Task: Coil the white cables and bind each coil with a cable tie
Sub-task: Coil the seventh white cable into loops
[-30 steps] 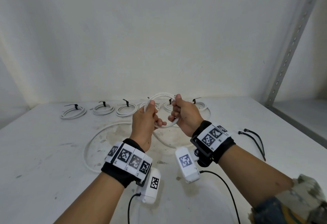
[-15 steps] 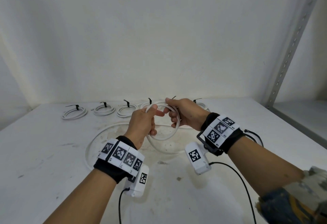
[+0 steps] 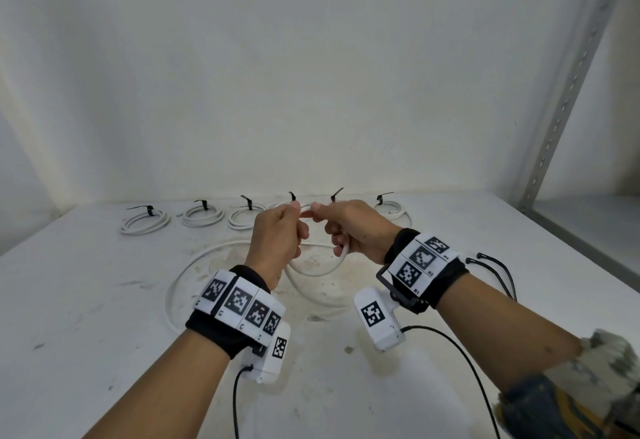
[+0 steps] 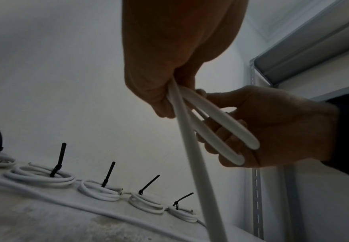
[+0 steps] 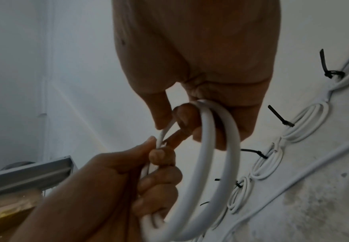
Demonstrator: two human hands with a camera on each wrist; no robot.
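Both hands hold a small coil of white cable (image 3: 341, 252) above the middle of the table. My left hand (image 3: 292, 220) pinches the coil's top and grips its left side. My right hand (image 3: 323, 222) has its fingers curled round the right side, and the thumbs nearly meet. The left wrist view shows two loops (image 4: 221, 129) lying across the right hand's fingers (image 4: 227, 139), with a strand (image 4: 198, 172) running down. The same cable's loose length (image 3: 194, 260) lies in a wide curve on the table. Two loose black cable ties (image 3: 498, 270) lie to the right.
Several tied white coils (image 3: 202, 217) with black ties stand in a row along the back wall. The stained white table (image 3: 86, 317) stretches left and front. A perforated metal upright (image 3: 568, 82) and a shelf edge stand at the right. Black camera leads (image 3: 460, 352) trail by my forearms.
The coil stood as a ring above my hands; now it sits lower between them, mostly hidden. My thumbs have met at its top and my wrists have spread apart.
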